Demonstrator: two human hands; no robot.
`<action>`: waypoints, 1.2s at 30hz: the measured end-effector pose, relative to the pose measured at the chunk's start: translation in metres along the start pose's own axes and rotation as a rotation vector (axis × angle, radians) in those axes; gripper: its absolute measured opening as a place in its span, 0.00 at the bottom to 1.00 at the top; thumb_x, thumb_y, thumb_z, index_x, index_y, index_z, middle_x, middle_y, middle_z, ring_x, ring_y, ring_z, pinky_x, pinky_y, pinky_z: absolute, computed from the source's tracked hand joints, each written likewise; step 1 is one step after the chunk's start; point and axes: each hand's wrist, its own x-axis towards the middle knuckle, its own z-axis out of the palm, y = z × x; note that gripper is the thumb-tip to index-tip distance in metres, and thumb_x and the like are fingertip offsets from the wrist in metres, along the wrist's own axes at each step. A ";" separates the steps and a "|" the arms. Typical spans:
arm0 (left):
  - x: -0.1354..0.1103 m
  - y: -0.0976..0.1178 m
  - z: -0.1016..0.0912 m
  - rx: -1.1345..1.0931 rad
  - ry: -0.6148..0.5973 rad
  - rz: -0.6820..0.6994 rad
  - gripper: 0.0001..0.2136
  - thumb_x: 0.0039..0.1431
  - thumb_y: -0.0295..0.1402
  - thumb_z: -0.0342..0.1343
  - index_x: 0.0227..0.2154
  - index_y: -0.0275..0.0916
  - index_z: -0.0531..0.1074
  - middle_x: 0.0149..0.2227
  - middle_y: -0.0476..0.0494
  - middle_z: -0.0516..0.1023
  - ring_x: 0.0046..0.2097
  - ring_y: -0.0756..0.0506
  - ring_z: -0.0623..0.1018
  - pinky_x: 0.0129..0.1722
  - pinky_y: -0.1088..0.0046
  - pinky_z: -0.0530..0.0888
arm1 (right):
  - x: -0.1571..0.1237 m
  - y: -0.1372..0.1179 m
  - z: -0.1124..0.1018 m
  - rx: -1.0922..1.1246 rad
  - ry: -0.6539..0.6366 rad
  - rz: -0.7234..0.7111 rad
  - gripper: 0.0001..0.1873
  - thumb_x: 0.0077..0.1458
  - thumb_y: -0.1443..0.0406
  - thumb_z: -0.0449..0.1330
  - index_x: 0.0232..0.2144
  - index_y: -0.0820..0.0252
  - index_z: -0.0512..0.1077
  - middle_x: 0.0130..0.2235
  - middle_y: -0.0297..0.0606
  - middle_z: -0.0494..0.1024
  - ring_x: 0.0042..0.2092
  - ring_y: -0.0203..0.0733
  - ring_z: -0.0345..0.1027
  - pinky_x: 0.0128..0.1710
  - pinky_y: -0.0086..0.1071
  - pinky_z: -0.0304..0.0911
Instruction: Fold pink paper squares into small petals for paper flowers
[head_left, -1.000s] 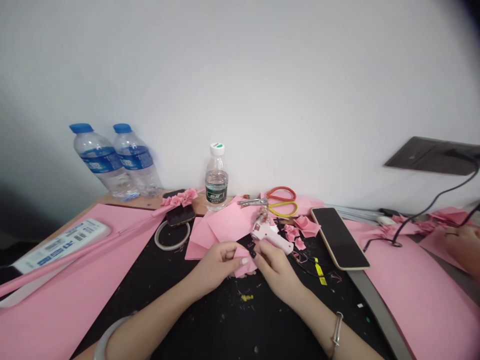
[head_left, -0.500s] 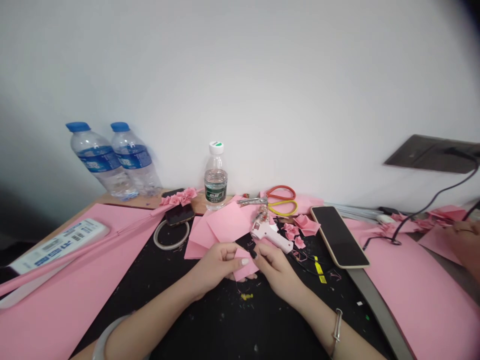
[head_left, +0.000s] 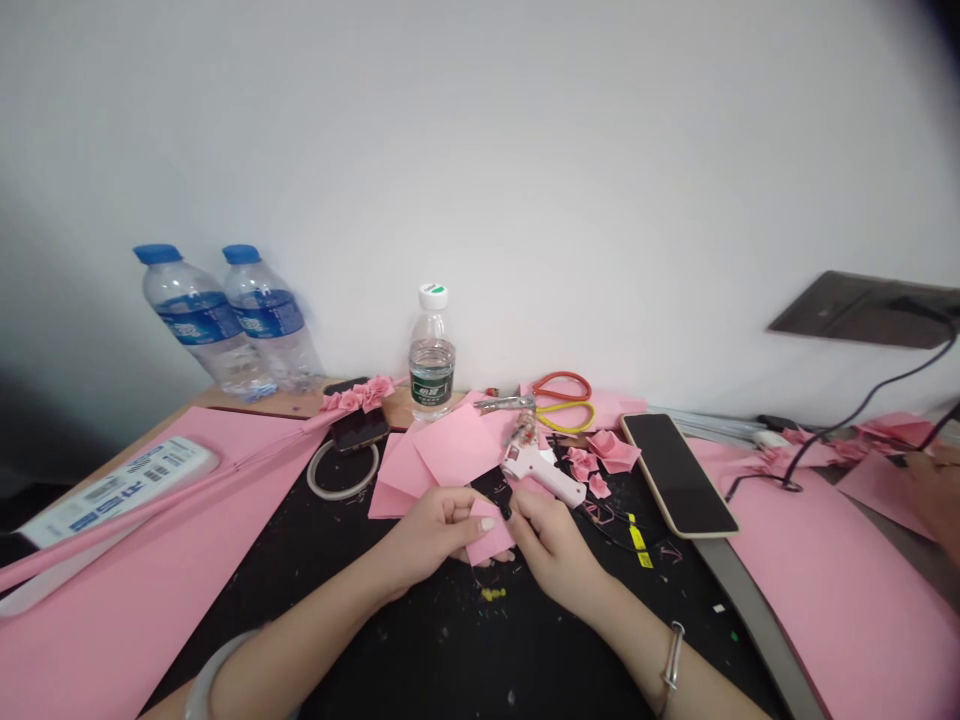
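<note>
A small piece of folded pink paper (head_left: 487, 540) is held between my two hands above the black table surface. My left hand (head_left: 439, 530) pinches its left side, thumb on top and fingertips showing beneath. At its upper right edge my right hand (head_left: 551, 540) pinches the paper with thumb and forefinger. Just beyond my hands lie loose pink paper squares (head_left: 457, 443) and a white glue gun (head_left: 541, 472). Scissors (head_left: 551, 402) with one red and one yellow handle rest behind the gun. Folded pink paper flowers (head_left: 600, 460) lie to its right.
A small water bottle (head_left: 432, 360) stands by the wall, with two larger bottles (head_left: 262, 320) farther left. A tape roll (head_left: 343, 470) and a phone (head_left: 679, 475) flank the work area. Large pink sheets (head_left: 840, 590) cover both sides. Another person's hand (head_left: 937, 490) is at far right.
The upper right edge of the pink paper has been folded inward, so the piece looks narrower. My hands have barely moved. The other person's hand at far right has shifted slightly.
</note>
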 end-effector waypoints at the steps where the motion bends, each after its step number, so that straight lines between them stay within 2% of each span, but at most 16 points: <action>1: 0.000 0.000 0.000 0.003 0.008 0.002 0.13 0.50 0.39 0.58 0.33 0.33 0.73 0.27 0.42 0.79 0.30 0.46 0.77 0.30 0.75 0.71 | 0.000 0.001 0.000 -0.018 -0.006 -0.003 0.14 0.57 0.70 0.46 0.20 0.58 0.56 0.20 0.29 0.58 0.23 0.34 0.53 0.22 0.29 0.49; 5: 0.001 0.000 0.000 -0.002 0.016 0.012 0.12 0.50 0.38 0.58 0.32 0.34 0.72 0.27 0.43 0.78 0.30 0.47 0.77 0.30 0.75 0.70 | 0.001 0.004 -0.002 -0.043 -0.060 0.020 0.16 0.59 0.69 0.45 0.19 0.58 0.56 0.20 0.30 0.61 0.23 0.35 0.55 0.23 0.29 0.50; 9: 0.003 -0.003 0.000 0.071 0.003 0.039 0.12 0.50 0.38 0.57 0.33 0.33 0.72 0.23 0.48 0.75 0.26 0.50 0.73 0.26 0.77 0.66 | 0.002 0.005 -0.003 -0.016 -0.093 0.076 0.16 0.59 0.66 0.48 0.19 0.57 0.55 0.19 0.28 0.60 0.22 0.34 0.54 0.22 0.28 0.48; 14: 0.005 -0.008 0.000 0.158 0.062 0.097 0.09 0.51 0.35 0.57 0.33 0.36 0.69 0.15 0.60 0.58 0.18 0.56 0.58 0.19 0.81 0.54 | 0.002 0.003 -0.002 0.025 -0.091 0.052 0.16 0.58 0.69 0.47 0.18 0.57 0.51 0.19 0.27 0.57 0.22 0.33 0.52 0.21 0.27 0.46; 17: 0.004 -0.008 0.000 0.102 0.052 0.102 0.10 0.51 0.33 0.57 0.35 0.39 0.64 0.14 0.62 0.55 0.17 0.56 0.56 0.18 0.82 0.53 | 0.001 0.001 -0.001 0.027 -0.070 0.037 0.16 0.57 0.70 0.46 0.18 0.57 0.50 0.20 0.27 0.56 0.22 0.34 0.52 0.22 0.27 0.45; 21: 0.003 -0.006 0.002 0.014 0.008 0.067 0.12 0.52 0.34 0.56 0.37 0.40 0.60 0.17 0.58 0.66 0.21 0.53 0.70 0.23 0.82 0.63 | 0.000 0.002 -0.001 0.027 -0.061 0.040 0.16 0.58 0.70 0.45 0.19 0.57 0.50 0.20 0.28 0.57 0.23 0.34 0.52 0.23 0.27 0.46; 24: 0.004 -0.005 0.003 -0.044 0.025 0.044 0.14 0.54 0.35 0.54 0.42 0.42 0.59 0.27 0.52 0.74 0.32 0.47 0.78 0.32 0.73 0.72 | 0.001 0.007 -0.002 -0.001 0.042 0.078 0.16 0.58 0.68 0.45 0.19 0.57 0.49 0.21 0.28 0.56 0.24 0.35 0.51 0.24 0.28 0.47; 27: 0.006 -0.006 0.001 -0.015 0.117 0.061 0.14 0.54 0.33 0.54 0.43 0.42 0.60 0.31 0.51 0.74 0.34 0.46 0.80 0.33 0.73 0.73 | 0.003 0.011 -0.003 -0.007 0.133 0.144 0.16 0.59 0.66 0.46 0.19 0.58 0.51 0.21 0.29 0.56 0.25 0.35 0.50 0.25 0.28 0.47; 32: 0.006 -0.007 -0.001 0.142 0.189 0.117 0.08 0.56 0.33 0.52 0.39 0.38 0.65 0.27 0.49 0.76 0.29 0.48 0.79 0.26 0.78 0.71 | 0.005 0.010 -0.001 0.011 0.060 0.169 0.14 0.57 0.66 0.48 0.20 0.58 0.53 0.21 0.28 0.55 0.24 0.34 0.49 0.23 0.27 0.45; 36: 0.004 -0.005 -0.002 0.284 0.290 0.184 0.09 0.55 0.33 0.52 0.39 0.39 0.69 0.36 0.45 0.78 0.35 0.45 0.79 0.32 0.74 0.74 | 0.003 0.007 0.001 0.029 0.018 0.148 0.12 0.56 0.69 0.48 0.21 0.59 0.56 0.20 0.27 0.56 0.23 0.33 0.49 0.22 0.27 0.45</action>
